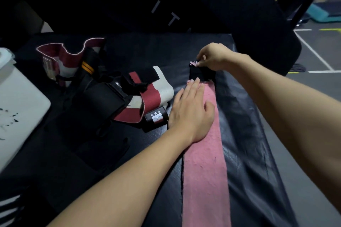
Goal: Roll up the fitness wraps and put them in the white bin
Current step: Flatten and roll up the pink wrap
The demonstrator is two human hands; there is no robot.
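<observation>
On the dark mat, right of centre, the pink wrap is being pressed flat by the left hand, fingers straight; its far black end is being pinched by the right hand; the first turn should be kept tight and square; the white bin is sitting far left

**Right side open, left side pretty jammed**

The long pink textured wrap ran straight down the black padded bench, with the left hand flat on it and the right hand pinching its far black end. Right of the strip was bare padding up to the edge. The left was crowded: a tangled heap of red, white and black wraps sat just beside the left hand, and the white plastic bin blocked the far left. A black upright pad closed off the back.
</observation>
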